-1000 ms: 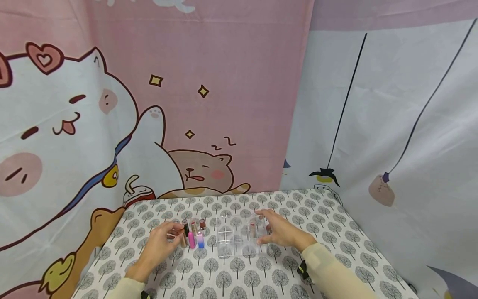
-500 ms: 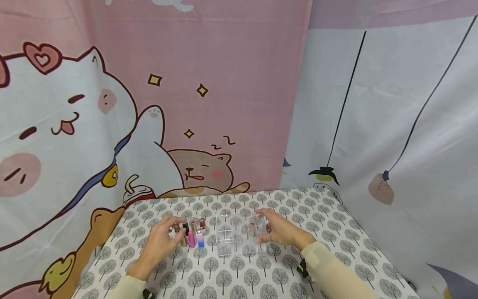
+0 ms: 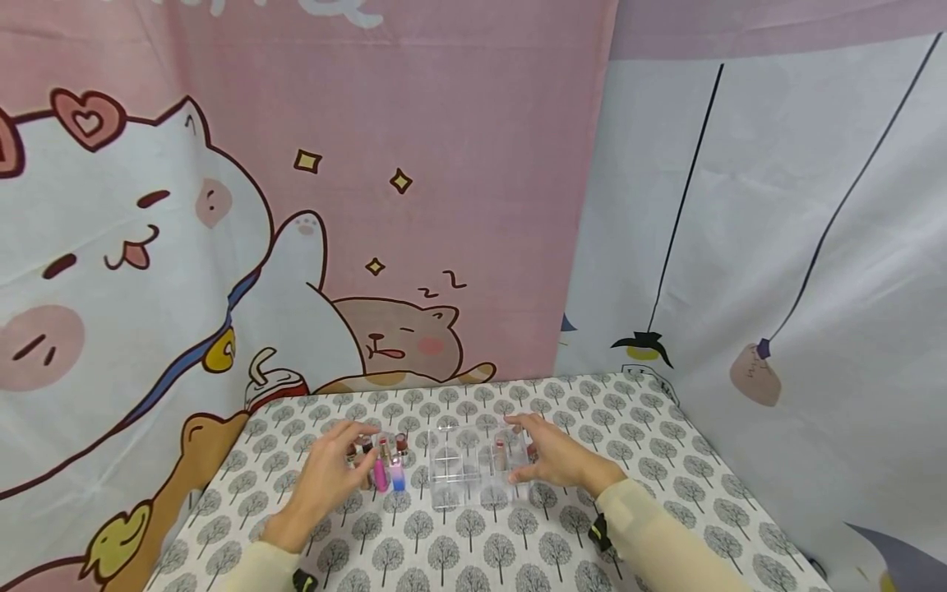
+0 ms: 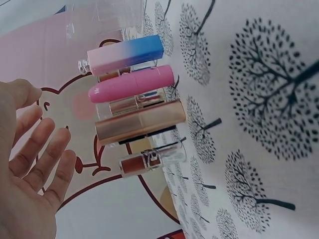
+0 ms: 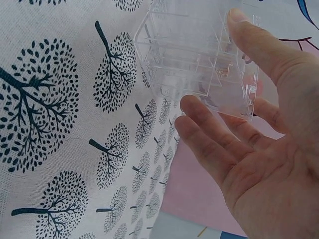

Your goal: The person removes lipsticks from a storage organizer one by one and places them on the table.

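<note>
My left hand, fingers loosely spread and holding nothing, hovers beside a group of lipsticks standing on the tablecloth. In the left wrist view, the nearest row shows a pink-to-blue tube, a bright pink tube, a gold tube and a clear-cased brownish-red one. Others stand behind them, partly hidden, including a dark red one. My right hand grips the right end of a clear compartment organizer, thumb on the near side and fingers on the far side. One lipstick stands in a right-hand compartment.
A white cloth printed with grey trees covers the table. Cartoon-printed curtains hang behind the table and along its right side. The organizer stands just right of the lipstick group.
My left hand has spread its fingers and moved slightly right, closer over the lipsticks. A dark reddish lipstick came into view where its fingers were. The right hand and organizer stay put.
</note>
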The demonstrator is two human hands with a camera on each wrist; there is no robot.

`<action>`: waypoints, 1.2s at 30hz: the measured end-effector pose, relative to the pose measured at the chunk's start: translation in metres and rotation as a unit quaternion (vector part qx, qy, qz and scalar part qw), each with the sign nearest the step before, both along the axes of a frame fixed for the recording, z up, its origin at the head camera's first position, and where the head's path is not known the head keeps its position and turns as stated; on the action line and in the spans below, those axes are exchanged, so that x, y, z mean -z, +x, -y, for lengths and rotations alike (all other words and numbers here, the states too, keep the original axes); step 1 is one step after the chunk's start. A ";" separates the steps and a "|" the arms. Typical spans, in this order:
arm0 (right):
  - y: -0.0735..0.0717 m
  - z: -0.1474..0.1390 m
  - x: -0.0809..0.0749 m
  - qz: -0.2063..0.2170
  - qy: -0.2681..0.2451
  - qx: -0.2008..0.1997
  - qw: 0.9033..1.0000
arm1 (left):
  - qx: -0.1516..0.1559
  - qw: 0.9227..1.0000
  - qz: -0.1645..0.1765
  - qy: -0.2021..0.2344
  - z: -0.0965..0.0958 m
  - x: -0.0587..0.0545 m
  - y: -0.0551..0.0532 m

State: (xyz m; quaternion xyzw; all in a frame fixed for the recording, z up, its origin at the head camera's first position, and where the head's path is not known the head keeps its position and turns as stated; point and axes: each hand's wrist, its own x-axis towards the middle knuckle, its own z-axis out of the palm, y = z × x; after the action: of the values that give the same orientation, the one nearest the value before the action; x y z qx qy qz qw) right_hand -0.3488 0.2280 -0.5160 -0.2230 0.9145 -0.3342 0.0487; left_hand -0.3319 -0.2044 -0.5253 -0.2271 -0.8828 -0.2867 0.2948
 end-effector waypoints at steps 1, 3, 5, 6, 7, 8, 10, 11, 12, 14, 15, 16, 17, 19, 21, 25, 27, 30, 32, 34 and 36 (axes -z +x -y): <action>0.000 0.000 0.000 0.000 0.000 0.000 1.000 | 0.005 1.000 -0.006 0.002 -0.001 0.000 0.000; 0.000 0.000 0.000 0.001 0.000 0.001 1.000 | 0.010 1.000 -0.012 0.000 -0.004 -0.001 -0.001; 0.000 0.000 0.000 0.002 -0.001 0.002 1.000 | 0.016 1.000 -0.004 0.001 -0.008 -0.002 -0.001; 0.000 0.000 0.000 0.004 -0.001 0.003 1.000 | 0.019 1.000 -0.001 0.000 -0.010 -0.002 -0.002; 0.000 0.000 0.000 0.005 -0.001 0.002 1.000 | 0.020 1.000 -0.005 -0.004 -0.013 -0.002 -0.002; 0.001 0.000 0.000 0.005 -0.001 0.002 1.000 | 0.020 1.000 -0.002 -0.007 -0.015 -0.002 -0.002; 0.001 -0.001 0.000 0.006 -0.001 0.001 1.000 | 0.024 1.000 -0.004 -0.011 -0.021 -0.003 -0.002; 0.001 -0.001 0.000 0.006 -0.001 0.000 1.000 | 0.028 0.999 -0.011 -0.012 -0.024 -0.003 -0.002; 0.001 -0.001 0.000 0.006 -0.001 -0.001 1.000 | 0.032 0.999 -0.021 -0.013 -0.027 -0.003 -0.003; 0.001 -0.001 0.000 0.005 -0.001 -0.003 1.000 | 0.040 0.999 -0.026 -0.013 -0.033 -0.003 -0.003; 0.001 -0.001 0.000 0.005 -0.001 -0.003 1.000 | 0.048 0.998 -0.030 -0.012 -0.035 -0.003 -0.004; 0.000 -0.001 0.001 0.005 -0.001 -0.003 1.000 | 0.056 0.998 -0.033 -0.014 -0.038 -0.003 -0.005; 0.000 -0.001 0.001 0.004 -0.002 -0.003 1.000 | 0.061 0.997 -0.032 -0.015 -0.040 -0.002 -0.005; -0.001 -0.001 0.001 0.004 0.001 -0.002 1.000 | 0.064 0.997 -0.027 -0.020 -0.044 -0.001 -0.005; -0.002 -0.001 0.001 0.003 0.003 -0.002 1.000 | 0.064 0.997 -0.021 -0.023 -0.048 0.000 -0.005; -0.002 -0.001 0.001 0.003 0.009 -0.002 1.000 | 0.061 0.998 -0.013 -0.029 -0.056 0.000 -0.005; -0.002 -0.001 0.001 0.003 0.010 -0.001 1.000 | 0.063 0.997 -0.006 -0.034 -0.060 -0.001 -0.006; -0.001 -0.001 0.001 0.003 0.012 0.000 1.000 | 0.065 0.997 0.009 -0.041 -0.065 -0.003 -0.005; 0.000 -0.001 0.000 0.003 0.009 0.000 1.000 | 0.066 0.997 0.018 -0.043 -0.068 -0.003 -0.005; 0.001 -0.001 -0.001 0.004 0.007 -0.001 1.000 | 0.065 0.997 0.027 -0.044 -0.071 -0.003 -0.005; 0.001 -0.001 -0.001 0.006 0.001 -0.001 1.000 | 0.069 0.996 0.029 -0.043 -0.075 -0.003 -0.005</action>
State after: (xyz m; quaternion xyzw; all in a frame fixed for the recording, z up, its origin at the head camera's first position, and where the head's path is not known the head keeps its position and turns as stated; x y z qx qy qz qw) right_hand -0.3477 0.2288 -0.5152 -0.2222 0.9142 -0.3345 0.0551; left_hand -0.3368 -0.1294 -0.5221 -0.2917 -0.8846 -0.2748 0.2386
